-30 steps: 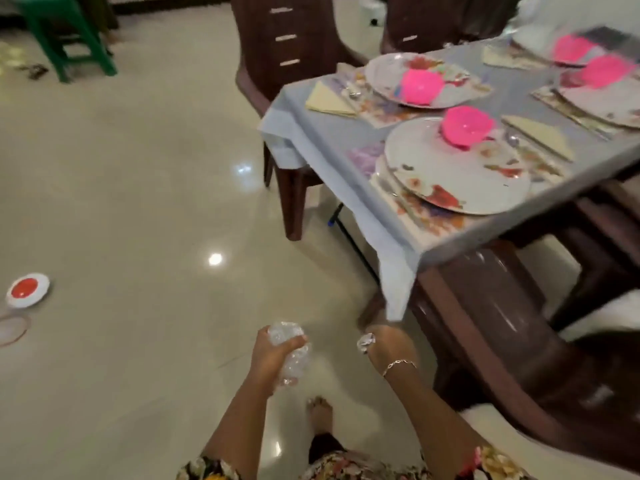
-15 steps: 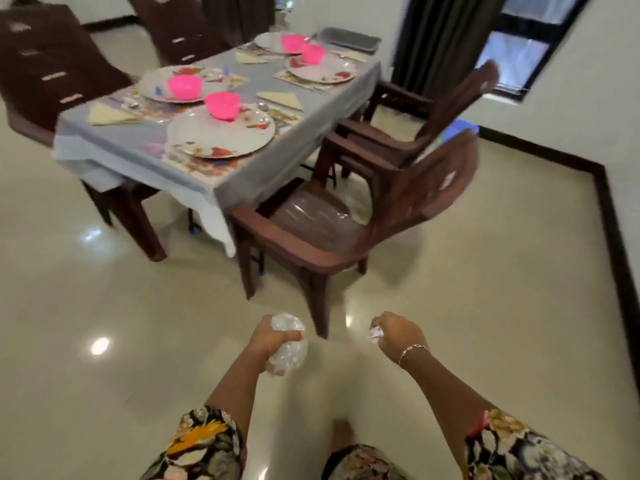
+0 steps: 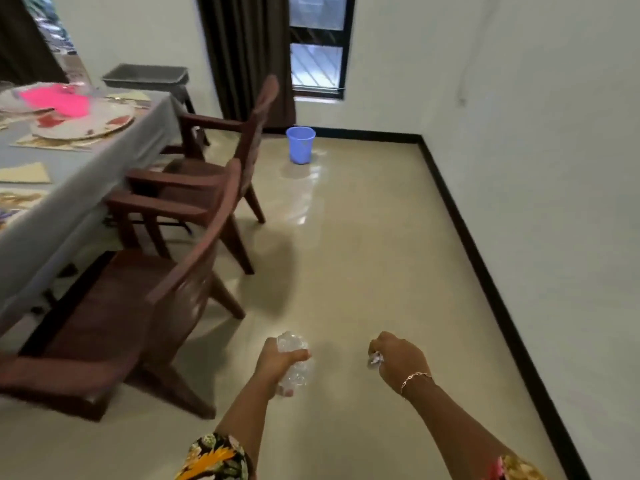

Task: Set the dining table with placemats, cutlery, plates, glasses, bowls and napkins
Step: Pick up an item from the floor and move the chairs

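My left hand [image 3: 277,363] is closed around a clear glass [image 3: 294,367], held low over the floor. My right hand [image 3: 398,362] is closed on a small clear, shiny object [image 3: 375,359], mostly hidden in the fist; I cannot tell what it is. The dining table [image 3: 114,157] with a grey cloth stands at the left, well away from both hands. On it lie a floral plate [image 3: 83,124], a pink bowl [image 3: 55,98], a yellow napkin [image 3: 24,173] and patterned placemats [image 3: 45,142].
Two brown chairs [image 3: 173,271] stand along the table's right side, the far chair [image 3: 239,161] beyond the near one. A blue bucket [image 3: 300,144] sits on the floor under the window. A grey tray [image 3: 145,77] rests past the table. A wall [image 3: 536,202] runs along the right.
The view has swung right: the table slid to the left edge and the wall, window and blue bucket came into sight. Both hands stay closed on the same things.
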{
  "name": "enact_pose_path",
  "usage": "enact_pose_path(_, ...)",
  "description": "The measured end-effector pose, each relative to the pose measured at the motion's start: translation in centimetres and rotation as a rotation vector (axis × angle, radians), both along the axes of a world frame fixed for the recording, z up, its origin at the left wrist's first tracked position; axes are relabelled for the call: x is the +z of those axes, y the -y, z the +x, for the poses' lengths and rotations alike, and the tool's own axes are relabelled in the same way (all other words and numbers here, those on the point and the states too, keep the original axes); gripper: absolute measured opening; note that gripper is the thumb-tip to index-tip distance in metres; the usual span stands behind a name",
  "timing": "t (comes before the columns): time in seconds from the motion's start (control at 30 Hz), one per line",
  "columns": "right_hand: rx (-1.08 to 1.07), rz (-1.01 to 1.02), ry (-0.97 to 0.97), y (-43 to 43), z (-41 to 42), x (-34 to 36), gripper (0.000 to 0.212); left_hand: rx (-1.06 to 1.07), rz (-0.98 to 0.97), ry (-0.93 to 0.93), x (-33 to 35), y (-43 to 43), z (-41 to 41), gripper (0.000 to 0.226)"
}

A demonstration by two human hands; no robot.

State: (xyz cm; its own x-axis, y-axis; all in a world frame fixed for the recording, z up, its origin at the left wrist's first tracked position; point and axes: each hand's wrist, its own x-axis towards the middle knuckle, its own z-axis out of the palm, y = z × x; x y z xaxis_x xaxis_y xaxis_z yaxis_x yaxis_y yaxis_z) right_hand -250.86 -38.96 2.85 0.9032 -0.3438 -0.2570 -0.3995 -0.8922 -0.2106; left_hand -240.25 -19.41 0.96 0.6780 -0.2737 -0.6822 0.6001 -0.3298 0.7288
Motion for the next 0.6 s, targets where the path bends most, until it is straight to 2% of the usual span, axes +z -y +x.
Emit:
enact_pose_path(0.13, 0.004, -0.018, -0.004, 8.9, 2.4, 0.3, 0.022, -0.014, -0.011, 0.068, 0.7, 8.9, 4.1, 0.052)
enact_pose_path(0.27, -0.038, -0.023, 0.064, 15.3, 8.0, 0.6, 0.025, -0.066, 0.064, 0.166, 0.5, 15.2, 9.2, 0.061)
enact_pose_path(0.4, -0.004, -0.011, 0.102, 20.6, 16.2, 0.0, 0.025, -0.039, 0.076, 0.238, -0.6, 20.6, 17.2, 0.070)
enact_pose_path(0.6, 0.035, -0.002, 0.088, 29.2, 31.2, 0.0, 0.026, -0.010, 0.082, 0.226, -1.2, 28.8, 32.5, 0.080)
